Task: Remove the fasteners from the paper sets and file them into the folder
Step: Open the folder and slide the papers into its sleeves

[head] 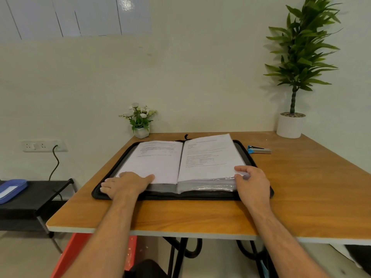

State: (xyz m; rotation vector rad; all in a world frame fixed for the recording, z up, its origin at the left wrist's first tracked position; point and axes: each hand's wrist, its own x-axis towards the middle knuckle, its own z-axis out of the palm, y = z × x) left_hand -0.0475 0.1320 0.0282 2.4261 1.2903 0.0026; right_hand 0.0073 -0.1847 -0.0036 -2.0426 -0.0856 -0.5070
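A black folder (pixel 259 163) lies open on the wooden table (pixel 200 213), its clear sleeves holding printed paper sheets. The left page (pixel 156 159) lies flat. The right page (pixel 208 157) tops a thick stack of sleeves (pixel 210 184). My left hand (pixel 124 184) rests flat on the lower left corner of the left page, fingers straight. My right hand (pixel 252 181) sits at the lower right corner of the stack, its fingers curled around the edge of the sleeves there. A blue and silver staple remover (pixel 259 150) lies on the table just right of the folder.
A small white pot of flowers (pixel 140 121) stands behind the folder at the wall. A tall plant in a white pot (pixel 290 125) occupies the back right corner. A black side stand (pixel 34 195) with a blue case (pixel 11 189) is left of the table.
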